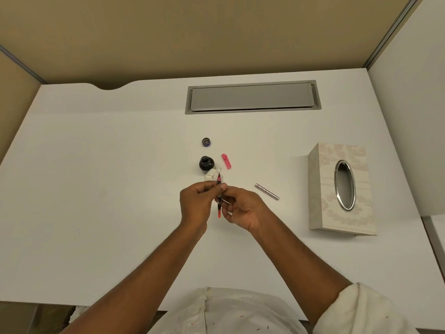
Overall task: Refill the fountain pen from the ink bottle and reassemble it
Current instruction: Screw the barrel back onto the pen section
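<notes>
- The smooth white desk (96,189) is lying open toward 9 o'clock; a box (322,189) is crowding 3 o'clock.
- A round dark bottle (206,163) is standing uncapped at 12 o'clock from the hands, with a crumpled tissue (213,175) against it.
- A metallic barrel (266,191) is lying at 3 o'clock.
- The slim pink pen (219,189) is pointing its nib toward 12 o'clock. The left hand (195,203) is pinching its upper part, and the right hand (243,208) is pinching lower down.

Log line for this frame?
left hand, right hand: hold nib section | ink bottle: open, lid apart | barrel, pink cap: on desk | reassembly: pending
</notes>
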Demonstrator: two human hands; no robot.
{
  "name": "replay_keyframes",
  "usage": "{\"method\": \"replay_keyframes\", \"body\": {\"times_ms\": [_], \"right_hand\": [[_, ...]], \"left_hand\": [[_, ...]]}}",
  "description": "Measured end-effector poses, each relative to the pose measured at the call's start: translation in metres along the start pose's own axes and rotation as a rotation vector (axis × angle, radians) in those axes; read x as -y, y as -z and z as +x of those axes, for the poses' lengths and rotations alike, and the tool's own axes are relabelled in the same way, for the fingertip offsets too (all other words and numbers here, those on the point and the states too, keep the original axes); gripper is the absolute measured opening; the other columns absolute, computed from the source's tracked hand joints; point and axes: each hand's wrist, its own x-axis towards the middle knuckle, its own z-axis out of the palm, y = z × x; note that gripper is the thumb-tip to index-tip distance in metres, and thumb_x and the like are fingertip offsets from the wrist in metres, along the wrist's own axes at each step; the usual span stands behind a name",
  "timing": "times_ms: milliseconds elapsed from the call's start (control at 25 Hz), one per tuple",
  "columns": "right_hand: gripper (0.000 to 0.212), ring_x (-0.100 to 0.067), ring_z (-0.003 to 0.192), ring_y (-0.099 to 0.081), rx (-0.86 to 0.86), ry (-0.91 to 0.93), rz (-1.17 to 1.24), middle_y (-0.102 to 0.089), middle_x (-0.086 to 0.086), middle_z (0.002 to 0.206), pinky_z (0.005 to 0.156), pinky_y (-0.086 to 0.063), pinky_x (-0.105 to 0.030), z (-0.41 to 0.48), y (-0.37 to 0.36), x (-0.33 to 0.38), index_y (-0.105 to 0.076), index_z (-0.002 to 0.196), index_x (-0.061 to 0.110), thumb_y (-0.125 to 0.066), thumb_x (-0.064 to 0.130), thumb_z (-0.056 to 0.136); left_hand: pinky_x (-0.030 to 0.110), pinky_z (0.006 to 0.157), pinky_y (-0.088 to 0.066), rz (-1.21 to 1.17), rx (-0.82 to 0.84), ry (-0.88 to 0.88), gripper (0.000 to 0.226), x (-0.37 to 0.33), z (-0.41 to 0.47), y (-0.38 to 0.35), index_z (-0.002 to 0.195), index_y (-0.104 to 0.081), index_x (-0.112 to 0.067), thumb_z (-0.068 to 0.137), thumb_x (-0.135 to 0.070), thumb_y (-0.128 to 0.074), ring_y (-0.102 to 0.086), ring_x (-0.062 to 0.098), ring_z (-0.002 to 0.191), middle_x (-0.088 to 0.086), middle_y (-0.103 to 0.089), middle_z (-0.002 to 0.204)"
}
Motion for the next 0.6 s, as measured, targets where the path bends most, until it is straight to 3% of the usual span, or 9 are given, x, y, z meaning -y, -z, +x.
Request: {"method": "replay_keyframes", "body": {"times_ms": [160,240,320,400,520,600], "right_hand": [[0.004,-0.015,0.086,-0.065,-0.008,0.048,-0.100,-0.072,-0.003,0.083,0.071,-0.041,-0.026,-0.001,0.005,0.004,-0.070,0.081,0.014,-0.069,0.011,0.082],[0.002,-0.013,0.085,-0.064,-0.077,0.172,-0.210,-0.071,0.000,0.087,0.075,-0.041,-0.027,0.004,0.015,0.007,-0.070,0.082,0.016,-0.069,0.016,0.084],[0.005,-0.016,0.085,-0.064,-0.321,0.486,-0.449,-0.070,-0.002,0.092,0.079,-0.045,-0.030,0.019,0.038,0.007,-0.071,0.087,0.013,-0.069,0.017,0.084],[0.020,-0.026,0.095,-0.063,-0.641,0.767,-0.839,-0.068,-0.010,0.101,0.085,-0.045,-0.034,0.039,0.070,0.007,-0.069,0.101,0.010,-0.070,0.018,0.082],[0.036,-0.033,0.110,-0.053,-0.749,0.765,-1.221,-0.059,-0.013,0.114,0.090,-0.040,-0.043,0.063,0.105,0.007,-0.061,0.118,0.011,-0.069,0.021,0.083],[0.032,-0.031,0.109,-0.051,-0.741,0.727,-1.342,-0.058,-0.009,0.113,0.087,-0.039,-0.042,0.071,0.112,0.006,-0.063,0.115,0.015,-0.068,0.021,0.084]], "left_hand": [[0.000,0.056,-0.043,-0.018,-0.009,0.016,0.013,0.001,0.006,-0.002,0.084,-0.074,-0.011,0.071,-0.010,-0.078,-0.066,-0.004,0.065,-0.005,-0.071,0.076],[0.005,0.065,-0.047,-0.052,-0.014,0.036,0.011,0.002,0.010,-0.001,0.077,-0.074,-0.013,0.068,-0.010,-0.080,-0.067,0.000,0.070,-0.006,-0.073,0.072],[0.020,0.082,-0.051,-0.119,-0.014,0.075,0.011,0.002,0.015,0.003,0.071,-0.075,-0.014,0.065,-0.009,-0.082,-0.069,0.012,0.080,-0.005,-0.075,0.071],[0.032,0.090,-0.051,-0.195,-0.010,0.124,0.013,-0.001,0.018,0.006,0.075,-0.074,-0.010,0.065,-0.006,-0.081,-0.068,0.019,0.084,0.001,-0.075,0.077],[0.034,0.090,-0.053,-0.275,-0.011,0.170,0.015,-0.007,0.021,0.007,0.081,-0.071,-0.002,0.068,-0.002,-0.078,-0.065,0.021,0.080,0.009,-0.071,0.083],[0.032,0.086,-0.053,-0.301,-0.014,0.183,0.014,-0.011,0.022,0.008,0.081,-0.070,-0.001,0.069,-0.003,-0.077,-0.064,0.021,0.081,0.010,-0.070,0.084]]}}
